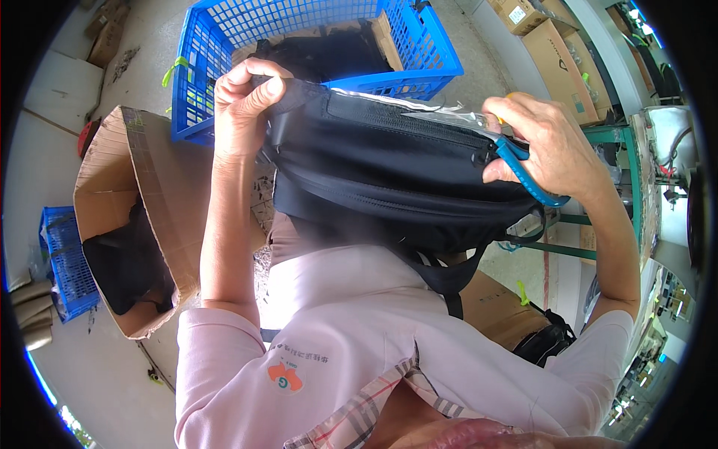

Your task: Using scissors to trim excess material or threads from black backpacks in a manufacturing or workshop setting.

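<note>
Your left hand is closed, thumb & fingers pinching the top corner of a black backpack that you hold up against your chest, between both hands. Your right hand is closed round blue-handled scissors, fingers through the loops, at the bag's other end, right by a zip line and a strip of clear plastic wrap lying along the bag's top edge. Black straps hang from the bag's underside over your pink shirt, which has a small orange & green round badge on the chest w/ a row of small print above it. Just beyond your left hand sits a blue plastic crate w/ cardboard & dark items inside; a yellow-green tie is clipped on its left wall. Left of your left forearm, an open brown carton lies on its side on the floor w/ a black item in it. Further left, a second, smaller blue crate. Beyond your right hand, brown cartons are stacked, one w/ a white rectangular label on top. Below your right forearm: another brown carton w/ a yellow-green tie on it, and a black bag beside it. A green metal frame stands just right of your right hand.
</note>
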Demonstrator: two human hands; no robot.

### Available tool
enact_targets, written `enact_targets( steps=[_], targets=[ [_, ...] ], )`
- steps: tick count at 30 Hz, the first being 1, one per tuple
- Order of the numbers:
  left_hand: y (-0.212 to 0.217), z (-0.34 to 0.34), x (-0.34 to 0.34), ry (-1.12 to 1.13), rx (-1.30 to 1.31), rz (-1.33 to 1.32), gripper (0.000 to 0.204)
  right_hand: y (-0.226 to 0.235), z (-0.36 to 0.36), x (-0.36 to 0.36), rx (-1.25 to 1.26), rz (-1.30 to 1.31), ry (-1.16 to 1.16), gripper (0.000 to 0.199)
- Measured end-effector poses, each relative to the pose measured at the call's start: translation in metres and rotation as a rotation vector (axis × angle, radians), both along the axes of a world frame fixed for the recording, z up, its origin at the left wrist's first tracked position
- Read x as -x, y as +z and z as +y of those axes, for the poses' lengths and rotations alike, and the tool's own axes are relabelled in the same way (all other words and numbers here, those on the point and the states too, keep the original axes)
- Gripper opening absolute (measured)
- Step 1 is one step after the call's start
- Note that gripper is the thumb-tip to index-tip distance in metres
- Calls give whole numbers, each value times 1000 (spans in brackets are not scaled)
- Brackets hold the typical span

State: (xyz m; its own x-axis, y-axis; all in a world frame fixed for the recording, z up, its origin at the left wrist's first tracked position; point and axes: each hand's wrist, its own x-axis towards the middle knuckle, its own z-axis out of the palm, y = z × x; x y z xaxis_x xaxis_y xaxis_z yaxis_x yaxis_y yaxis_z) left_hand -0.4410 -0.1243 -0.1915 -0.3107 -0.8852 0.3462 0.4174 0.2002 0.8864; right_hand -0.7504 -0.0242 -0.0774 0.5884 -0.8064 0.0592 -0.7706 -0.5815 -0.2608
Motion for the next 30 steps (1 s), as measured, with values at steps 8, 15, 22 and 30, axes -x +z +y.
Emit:
enact_targets(
  steps=[8, 15, 22, 30],
  targets=[
    [3, 5, 3, 35, -7, 20, 12, 0, -2, -2, -62, 30, -16, 47],
    [10, 9, 5, 38, 14, 24, 11, 10, -2, -12, 12, 61, 7, 48],
    [12, 12, 3, 36, 48, -27, 16, 6, -4, -17, 11, 68, 23, 50],
    [13, 16, 6, 27, 16, 1, 16, 2, -7, -22, 31, 8, 34, 48]
  ],
)
